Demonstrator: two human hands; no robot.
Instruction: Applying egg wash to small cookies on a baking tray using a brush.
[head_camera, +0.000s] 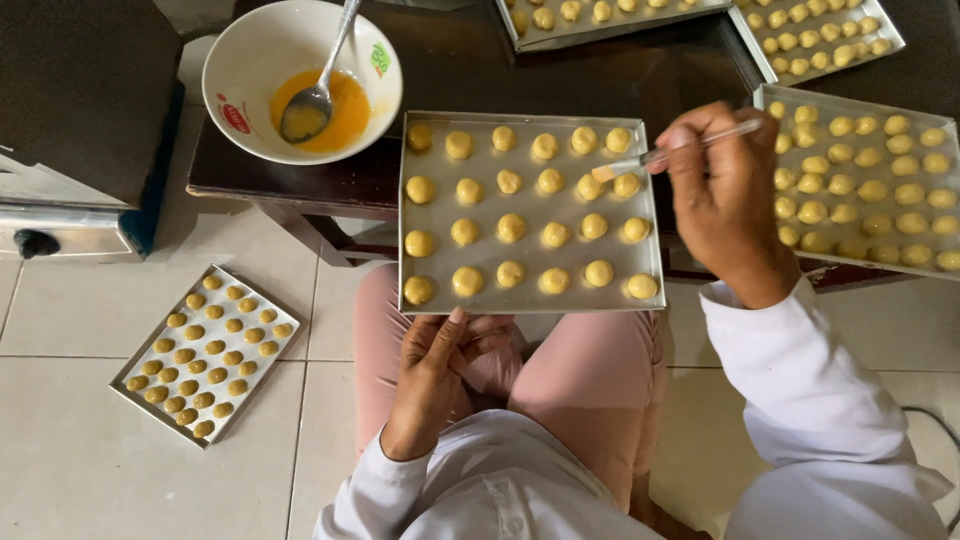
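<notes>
A square metal tray (432, 296) of several pale yellow dough balls (511, 228) rests partly on a dark table edge and over my lap. My left hand (447, 355) supports the tray from below at its near edge. A thin pastry brush (660, 155) is gripped in my right hand (722, 195), and its bristle tip touches a dough ball (590, 186) in the second row. A white bowl (250, 60) of orange egg wash with a metal spoon (315, 95) in it stands at the table's left end.
A filled tray (935, 155) lies to the right on the table, and two others (590, 38) (890, 40) sit at the far edge. Another tray (140, 395) of glazed balls sits on the tiled floor at left. A dark oven box (70, 150) stands far left.
</notes>
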